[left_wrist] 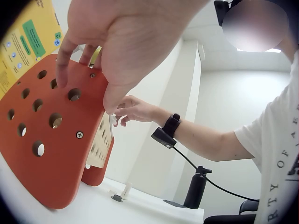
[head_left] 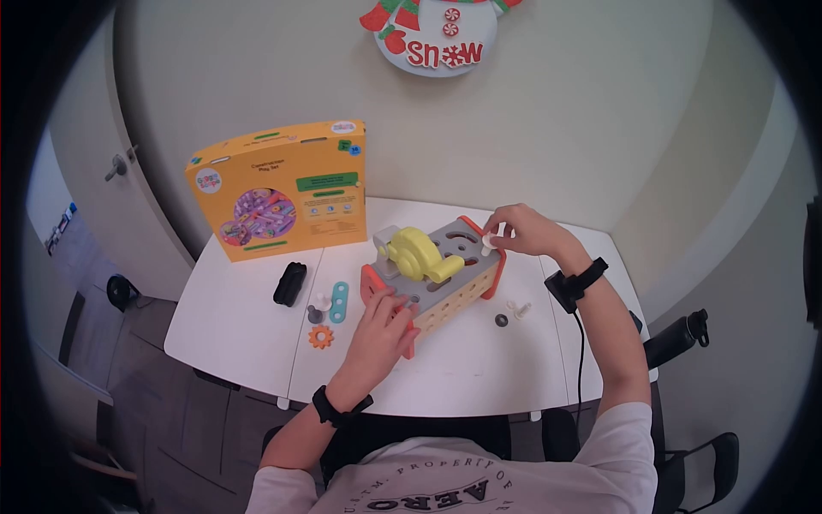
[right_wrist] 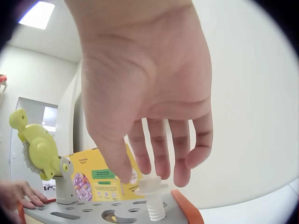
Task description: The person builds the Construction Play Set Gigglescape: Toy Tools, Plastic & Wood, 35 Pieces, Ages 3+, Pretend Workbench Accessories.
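A toy workbench has a grey slotted top, pale perforated sides and red end panels. My left hand rests over its near left end, fingers spread across the panel edge and the top. At the far right end, my right hand pinches a white plastic bolt by its head between thumb and fingers. The bolt's threaded shank points down, close over the grey top. A yellow-green toy circular saw sits on a grey mount at the workbench's left part.
Left of the workbench lie an orange gear, a teal strip with holes, small grey and white pieces and a black piece. A yellow box stands behind. A dark ring and pale bolts lie right; a black bottle is beyond.
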Available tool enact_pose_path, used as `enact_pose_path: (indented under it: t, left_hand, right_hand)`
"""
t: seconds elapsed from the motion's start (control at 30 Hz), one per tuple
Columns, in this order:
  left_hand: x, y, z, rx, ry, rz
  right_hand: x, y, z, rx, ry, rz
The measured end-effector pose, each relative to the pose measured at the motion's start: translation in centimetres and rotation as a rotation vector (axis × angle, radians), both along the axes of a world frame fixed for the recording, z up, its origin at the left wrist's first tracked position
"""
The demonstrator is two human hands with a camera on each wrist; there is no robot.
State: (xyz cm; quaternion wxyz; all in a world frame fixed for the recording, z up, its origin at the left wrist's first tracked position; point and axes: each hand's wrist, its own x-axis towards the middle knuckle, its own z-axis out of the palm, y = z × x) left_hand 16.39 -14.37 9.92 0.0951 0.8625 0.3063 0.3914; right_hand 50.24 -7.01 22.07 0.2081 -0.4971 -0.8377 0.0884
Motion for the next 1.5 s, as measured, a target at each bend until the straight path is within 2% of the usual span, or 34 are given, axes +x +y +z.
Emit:
enact_pose_path:
  t: [0.1,0.2,0.3,0.4,0.5,0.6,0.7,0.8,0.9,1.0,1.1,1.2,1.3,1.4,1.5]
  left_hand:
    - [0.0,0.1,0.0,0.021,0.009,-0.006]
    - [-0.1,0.1,0.0,0.009,0.008,0.000]
    - [0.0,0.1,-0.1,-0.003,-0.007,0.003]
    - [0.0,0.0,0.1,0.016,0.004,-0.004]
    - [0.0,0.2,0.0,0.016,0.012,-0.001]
    - [-0.1,0.1,-0.1,0.010,0.010,0.010]
    - [0.0,0.1,-0.1,0.000,0.008,0.008]
    - [0.0,0.1,0.0,0.009,0.007,0.001]
    - [-0.1,0.1,0.0,0.021,0.014,0.002]
    - [-0.1,0.1,0.0,0.012,0.009,0.006]
    - [-0.1,0.2,-0.1,0.007,0.011,0.003]
    - [0.0,0.1,0.0,0.018,0.013,0.001]
    - [-0.1,0.2,0.1,0.033,0.017,0.004]
    - [-0.1,0.1,0.0,0.004,0.006,0.002]
    - [0.0,0.1,0.0,0.009,0.008,0.001]
  right_hand:
    - [-2.3,-0.8,1.5,-0.097,-0.378,-0.304]
    - [-2.7,-0.5,1.4,-0.079,-0.426,-0.371]
    - [-0.8,-0.7,1.1,-0.013,-0.048,-0.094]
    - [-0.4,0.0,0.4,-0.107,-0.208,-0.160]
    - [-1.5,0.1,-1.1,0.127,-0.595,-0.347]
    - [-2.0,-0.5,1.2,-0.009,-0.321,-0.319]
    - [0.5,0.5,-0.6,-0.039,-0.092,-0.012]
    - [-2.4,-0.4,0.6,-0.103,-0.431,-0.334]
    - [-2.8,0.0,-0.4,-0.014,-0.547,-0.443]
    - [-1.4,-0.4,0.8,0.003,-0.140,-0.245]
    - [0.2,0.1,0.4,-0.111,-0.053,-0.027]
    - [-1.8,-0.1,0.3,-0.081,-0.464,-0.319]
    - [-2.7,-0.2,0.0,-0.072,-0.536,-0.399]
    - [-1.1,-0.3,0.2,0.000,-0.084,-0.194]
    - [-0.1,-0.1,-0.5,0.012,-0.107,0.002]
